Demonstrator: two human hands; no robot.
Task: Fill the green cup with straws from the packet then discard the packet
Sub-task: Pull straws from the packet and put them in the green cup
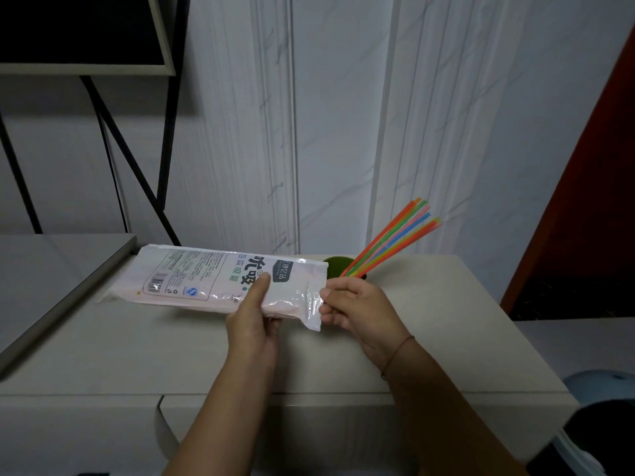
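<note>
A long white straw packet (206,280) with printed labels lies level in the air above the cabinet top. My left hand (254,314) grips it from below near its right end, thumb on top. My right hand (354,304) pinches the clear open end of the packet. Behind my right hand stands the green cup (335,266), mostly hidden, with several coloured straws (395,238) leaning out of it to the upper right.
The pale cabinet top (446,304) reaches to a marbled wall behind. A grey panel (51,269) and a black metal frame (137,166) stand at the left. A light blue bin (591,383) sits at the lower right. A dark red surface (601,166) rises at the right.
</note>
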